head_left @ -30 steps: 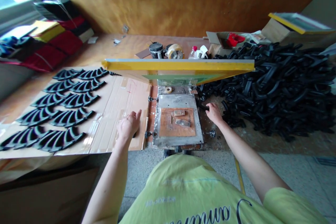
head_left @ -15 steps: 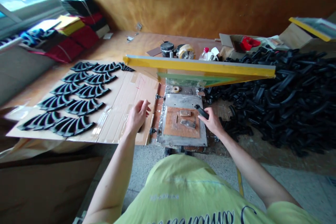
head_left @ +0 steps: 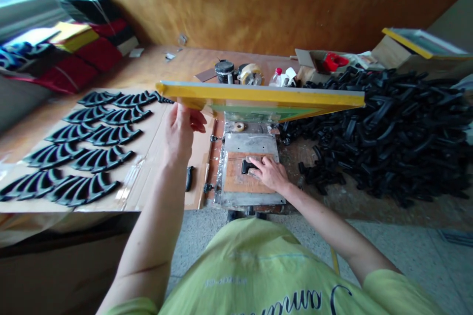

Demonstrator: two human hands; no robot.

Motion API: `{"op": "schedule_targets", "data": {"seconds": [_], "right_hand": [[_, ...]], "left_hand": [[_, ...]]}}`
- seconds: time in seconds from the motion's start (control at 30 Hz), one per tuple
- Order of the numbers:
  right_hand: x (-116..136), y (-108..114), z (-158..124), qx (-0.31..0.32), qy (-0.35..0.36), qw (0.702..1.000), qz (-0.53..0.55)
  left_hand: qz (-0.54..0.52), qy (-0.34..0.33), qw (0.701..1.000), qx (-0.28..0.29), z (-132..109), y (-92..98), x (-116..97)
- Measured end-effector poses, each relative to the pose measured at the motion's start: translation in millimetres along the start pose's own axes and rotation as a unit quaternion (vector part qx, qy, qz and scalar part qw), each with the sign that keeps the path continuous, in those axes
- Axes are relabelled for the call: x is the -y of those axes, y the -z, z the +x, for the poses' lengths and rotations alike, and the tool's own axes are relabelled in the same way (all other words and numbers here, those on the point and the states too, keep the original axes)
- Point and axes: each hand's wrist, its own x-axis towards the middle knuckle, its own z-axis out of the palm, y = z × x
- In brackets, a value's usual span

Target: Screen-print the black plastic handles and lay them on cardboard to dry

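Note:
My right hand (head_left: pixel 269 173) is over the wooden jig board (head_left: pixel 236 184), its fingers around a short, curved black plastic handle (head_left: pixel 245 167) that lies among the small blocks there. Part of the handle is hidden by the fingers. Raised at the left end of the yellow-taped screen frame (head_left: pixel 258 92), my left hand (head_left: pixel 181 128) has loosely bent fingers and holds nothing I can see; whether it touches the frame's lower edge I cannot tell. The frame is tilted up above a metal base plate (head_left: pixel 251 142). One loose black handle (head_left: pixel 189 178) lies beside my left forearm.
Rows of fanned black handles (head_left: pixel 99 160) lie on the cardboard sheet (head_left: pixel 155 157) at left. A large heap of black handles (head_left: pixel 384 133) covers the right side. Behind the frame stand a dark tub (head_left: pixel 224 72), tape rolls (head_left: pixel 251 75) and a red-capped bottle (head_left: pixel 276 78).
My right hand has brought the black handle from the board's right edge down onto the jig. My left hand has risen from the cardboard to the frame's left end. The view has shifted slightly.

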Motion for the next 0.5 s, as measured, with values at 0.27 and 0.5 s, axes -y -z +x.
{"op": "schedule_targets", "data": {"seconds": [0.27, 0.5], "right_hand": [[-49, -39, 15, -0.063, -0.308, 0.905, 0.285], [-87, -31, -30, -0.045, -0.261, 0.907, 0.326]], "left_hand": [[-0.022, 0.014, 1.0, 0.006, -3, -2.0, 0], [0.002, 0.034, 0.999, 0.02, -10, 3.3, 2]]}}
